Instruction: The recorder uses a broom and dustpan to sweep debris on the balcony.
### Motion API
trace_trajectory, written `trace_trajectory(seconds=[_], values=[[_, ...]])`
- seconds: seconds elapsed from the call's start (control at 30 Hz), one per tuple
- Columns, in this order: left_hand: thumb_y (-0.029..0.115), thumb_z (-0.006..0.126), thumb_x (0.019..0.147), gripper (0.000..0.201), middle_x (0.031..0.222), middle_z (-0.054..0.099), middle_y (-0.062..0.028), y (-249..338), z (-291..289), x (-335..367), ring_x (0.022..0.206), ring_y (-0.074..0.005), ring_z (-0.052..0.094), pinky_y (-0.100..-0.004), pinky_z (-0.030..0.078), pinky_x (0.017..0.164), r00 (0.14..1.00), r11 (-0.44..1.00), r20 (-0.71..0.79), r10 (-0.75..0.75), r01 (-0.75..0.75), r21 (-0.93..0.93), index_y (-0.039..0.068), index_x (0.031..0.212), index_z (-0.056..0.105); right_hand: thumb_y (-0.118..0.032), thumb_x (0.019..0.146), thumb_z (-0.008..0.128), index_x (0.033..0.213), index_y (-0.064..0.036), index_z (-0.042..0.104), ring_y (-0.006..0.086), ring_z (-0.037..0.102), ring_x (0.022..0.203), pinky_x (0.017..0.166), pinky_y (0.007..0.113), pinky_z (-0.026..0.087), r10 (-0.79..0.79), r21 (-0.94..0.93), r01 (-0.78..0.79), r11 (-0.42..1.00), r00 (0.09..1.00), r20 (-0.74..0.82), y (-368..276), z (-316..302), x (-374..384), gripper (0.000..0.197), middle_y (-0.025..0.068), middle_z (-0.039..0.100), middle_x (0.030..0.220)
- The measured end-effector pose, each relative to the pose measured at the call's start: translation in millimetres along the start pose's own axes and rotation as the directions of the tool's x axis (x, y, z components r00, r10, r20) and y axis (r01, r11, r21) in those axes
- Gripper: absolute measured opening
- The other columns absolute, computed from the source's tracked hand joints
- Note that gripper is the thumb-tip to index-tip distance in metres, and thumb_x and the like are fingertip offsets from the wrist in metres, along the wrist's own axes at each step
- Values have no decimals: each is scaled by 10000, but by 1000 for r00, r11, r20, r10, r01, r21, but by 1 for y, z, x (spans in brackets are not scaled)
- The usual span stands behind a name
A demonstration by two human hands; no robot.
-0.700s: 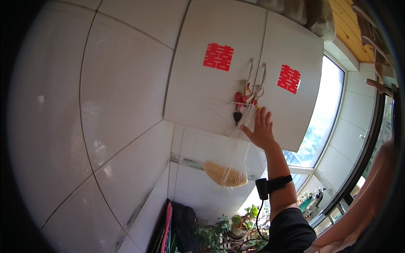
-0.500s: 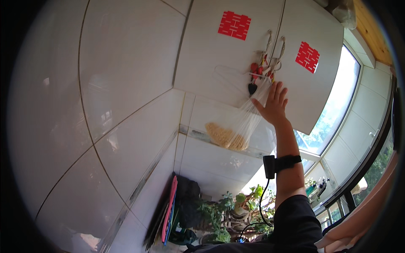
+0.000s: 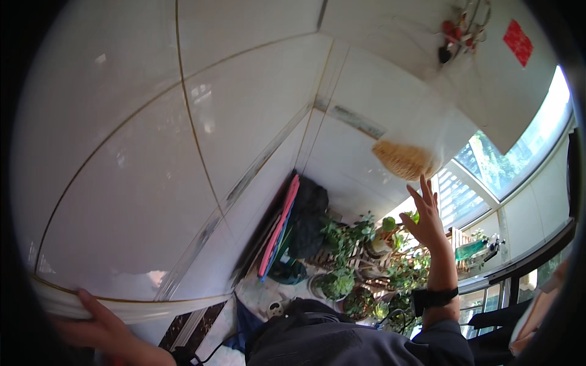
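Note:
My right hand (image 3: 427, 216) is raised at the right, fingers spread and apart, holding nothing. Its fingertips sit just below a clear plastic bag (image 3: 406, 160) with pale yellow-brown contents too blurred to name. The bag hangs from the cabinet, near the door handles (image 3: 470, 24), where red and black small items dangle. At the lower left, my left hand (image 3: 101, 332) is slightly smeared, with one digit stretched up against a white band (image 3: 140, 308) along the tiled wall's edge. Nothing shows in its grasp, and some of its fingers are dim.
White tiled wall (image 3: 134, 183) fills the left. Pink and blue flat boards (image 3: 279, 226) lean in the corner beside a dark bag (image 3: 308, 210). Potted plants (image 3: 339, 283) stand below, next to a window (image 3: 510, 143). A white cabinet (image 3: 488, 91) with a red paper decoration hangs upper right.
My right hand has come down from beside the bag's top to below its contents. My left hand has entered at the lower left. The view has tilted downward and turned left.

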State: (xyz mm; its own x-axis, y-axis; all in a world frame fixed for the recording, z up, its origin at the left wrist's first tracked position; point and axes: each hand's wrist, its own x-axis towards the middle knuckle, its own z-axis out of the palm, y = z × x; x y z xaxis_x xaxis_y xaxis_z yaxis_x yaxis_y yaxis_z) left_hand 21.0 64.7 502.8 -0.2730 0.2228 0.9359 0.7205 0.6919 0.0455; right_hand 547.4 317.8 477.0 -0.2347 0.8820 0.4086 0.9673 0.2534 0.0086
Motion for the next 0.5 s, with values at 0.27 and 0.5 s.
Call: trace_trajectory(seconds=[0.27, 0.5], values=[[422, 641, 778, 950, 1320, 275, -278, 1, 31, -60, 1162, -368, 427, -421, 434, 919, 1000, 979, -11, 4, -6, -204, -56, 1370, 74, -167, 805, 603, 1096, -42, 585, 272, 579, 998, 860, 353, 448, 131, 263, -435, 861, 689, 713, -5, 96, -144, 317, 173, 608, 1035], [449, 623, 790, 982, 1318, 267, -285, 18, 40, -71, 1164, -359, 425, -412, 440, 919, 999, 954, -34, 31, -39, -297, -45, 1371, 3, -166, 804, 584, 1120, -40, 558, 289, 582, 973, 833, 351, 459, 38, 289, -377, 880, 662, 748, -23, 146, -138, 341, 161, 598, 1053]])
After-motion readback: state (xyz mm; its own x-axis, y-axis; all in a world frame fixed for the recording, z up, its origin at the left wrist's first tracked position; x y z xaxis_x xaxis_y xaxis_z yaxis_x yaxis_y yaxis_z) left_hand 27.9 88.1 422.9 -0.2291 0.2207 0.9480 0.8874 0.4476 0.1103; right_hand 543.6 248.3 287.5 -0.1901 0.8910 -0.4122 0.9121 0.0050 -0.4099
